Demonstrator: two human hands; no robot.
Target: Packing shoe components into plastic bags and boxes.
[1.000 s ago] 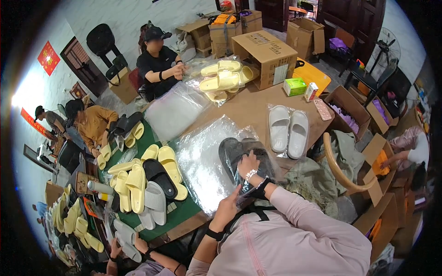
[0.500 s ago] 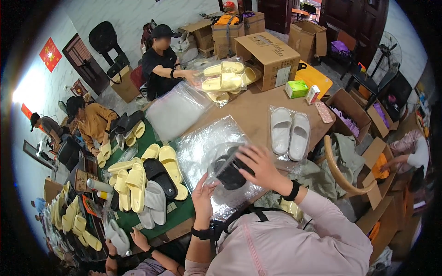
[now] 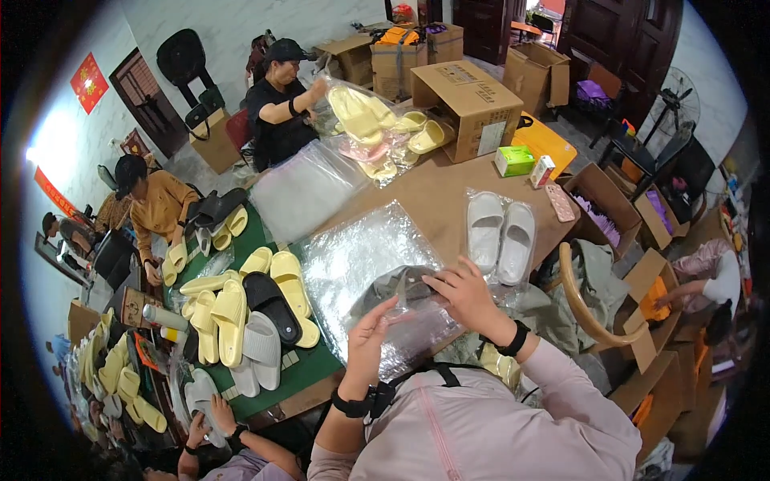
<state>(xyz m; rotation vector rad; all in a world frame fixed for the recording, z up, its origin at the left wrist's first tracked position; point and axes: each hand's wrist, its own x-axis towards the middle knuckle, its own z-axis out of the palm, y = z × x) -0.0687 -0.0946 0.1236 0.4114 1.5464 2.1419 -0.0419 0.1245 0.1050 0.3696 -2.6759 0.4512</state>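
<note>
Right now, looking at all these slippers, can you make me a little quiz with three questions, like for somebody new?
1. True or false: the left hand and the right hand both touch the clear plastic over the dark slippers.

2. What colour are the bagged slippers that the person in black holds?
A) black
B) yellow
C) grey

3. Which is nearer the right hand: the pale slippers or the green box?

Key: 1. True. 2. B. 3. The pale slippers.
</note>
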